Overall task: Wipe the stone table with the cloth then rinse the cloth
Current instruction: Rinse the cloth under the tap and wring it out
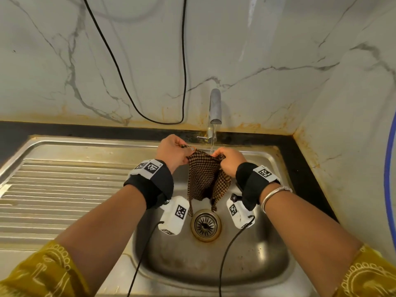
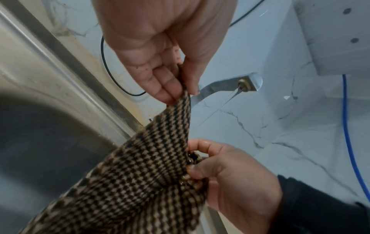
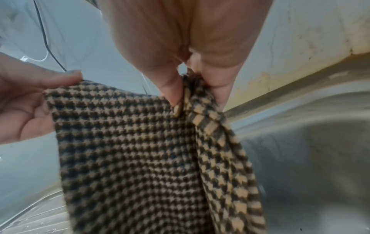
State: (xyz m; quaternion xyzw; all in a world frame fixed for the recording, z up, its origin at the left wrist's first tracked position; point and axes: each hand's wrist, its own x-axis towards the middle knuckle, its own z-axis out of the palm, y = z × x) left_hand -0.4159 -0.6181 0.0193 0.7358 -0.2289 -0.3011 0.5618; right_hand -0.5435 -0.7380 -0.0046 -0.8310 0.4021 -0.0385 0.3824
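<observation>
A brown-and-black checked cloth [image 1: 203, 176] hangs over the steel sink basin [image 1: 252, 249], stretched between both hands. My left hand [image 1: 174, 150] pinches its top left corner between thumb and fingers [image 2: 168, 88]. My right hand [image 1: 229, 160] grips the bunched top right edge [image 3: 192, 90]. Water runs in a thin stream from the tap [image 1: 215, 108] onto the cloth's upper edge between the hands. The cloth [image 2: 140, 174] looks wet near the right hand [image 2: 230, 174]. In the right wrist view the cloth [image 3: 130, 150] fills the middle, with the left hand [image 3: 30, 98] at its corner.
A round drain [image 1: 205, 225] lies below the cloth. A ribbed draining board [image 1: 64, 196] spreads to the left. A marble wall [image 1: 128, 61] rises behind, with a black cable [image 1: 183, 61] hanging down it. A black stone counter edge [image 1: 300, 159] and a blue hose [image 1: 386, 168] are at right.
</observation>
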